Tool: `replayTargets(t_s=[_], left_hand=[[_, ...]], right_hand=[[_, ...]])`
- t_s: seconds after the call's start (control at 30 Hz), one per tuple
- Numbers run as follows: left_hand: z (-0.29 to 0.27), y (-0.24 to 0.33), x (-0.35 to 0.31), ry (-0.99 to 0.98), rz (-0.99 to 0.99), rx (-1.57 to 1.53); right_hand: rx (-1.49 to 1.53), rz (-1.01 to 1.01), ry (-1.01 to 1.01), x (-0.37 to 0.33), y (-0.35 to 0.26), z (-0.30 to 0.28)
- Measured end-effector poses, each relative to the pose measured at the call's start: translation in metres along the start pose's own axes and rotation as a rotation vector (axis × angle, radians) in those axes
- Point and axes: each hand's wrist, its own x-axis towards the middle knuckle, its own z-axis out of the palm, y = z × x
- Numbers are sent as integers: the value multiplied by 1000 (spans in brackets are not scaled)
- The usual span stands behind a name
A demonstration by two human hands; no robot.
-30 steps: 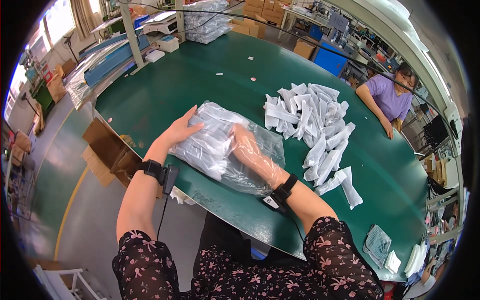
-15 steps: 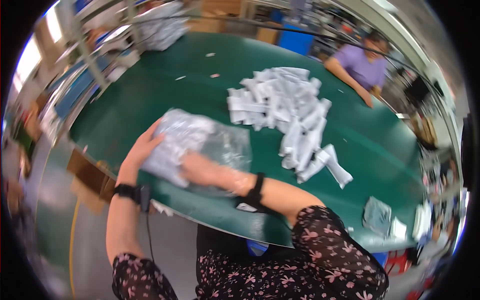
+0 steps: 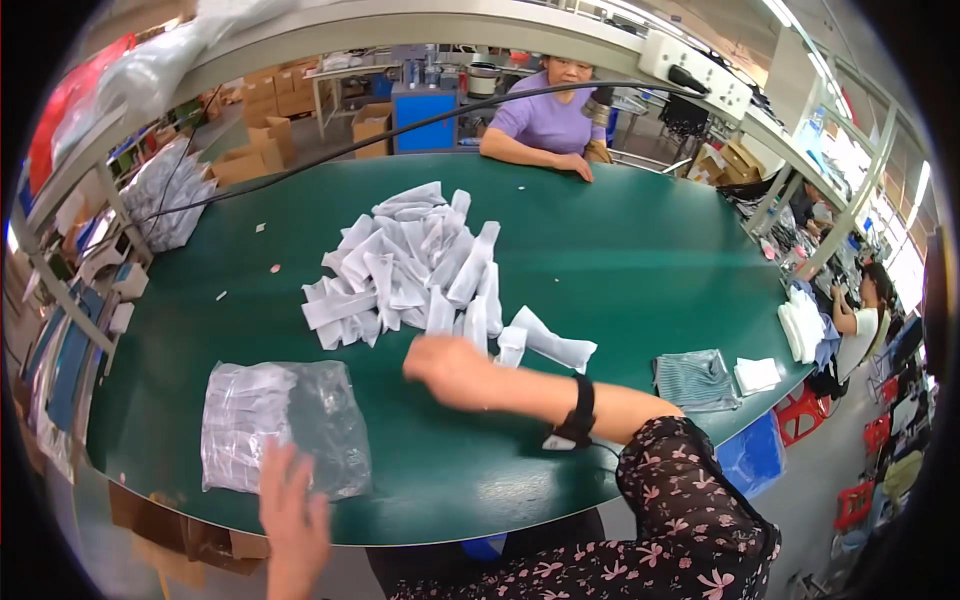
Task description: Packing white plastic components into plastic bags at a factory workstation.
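A clear plastic bag (image 3: 335, 425) lies flat at the front left of the green table, its left half filled with a row of white folded pieces (image 3: 243, 420). My left hand (image 3: 293, 510) is just in front of the bag's lower edge, open, its fingers spread and slightly blurred. Over the table's middle, my right hand (image 3: 447, 372) hovers at the near edge of a heap of white folded fabric strips (image 3: 400, 260). Its fingers are smeared and turned away, so their grip does not show. Two strips (image 3: 552, 340) lie to the right of that hand.
A striped grey-green bagged cloth (image 3: 697, 380) and a small white packet (image 3: 757, 375) lie at the right of the table (image 3: 640, 260). Across it sits a person in purple (image 3: 545, 120). A large bag of white goods (image 3: 170, 195) stands far left. A black cable (image 3: 340, 152) hangs across.
My right hand has left the plastic bag and moved right to the heap. My left hand has let go of the bag and drawn back toward me. The view has turned right.
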Motion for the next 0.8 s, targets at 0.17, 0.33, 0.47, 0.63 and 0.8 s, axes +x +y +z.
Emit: replayTargets(t_s=[0.17,0.33,0.47,0.63,0.8], left_hand=[[53,72,20,-221,205,-212],[88,92,39,-311,248,-220],[96,92,39,-325,147,-250],[95,103,51,-224,150,-117],[100,122,67,-26,227,40]], right_hand=[[-223,211,12,-39,68,-4],[52,282,36,-70,75,18],[51,346,-82,-79,76,18],[108,309,46,-82,45,-22],[382,157,170,-99,-19,-58]])
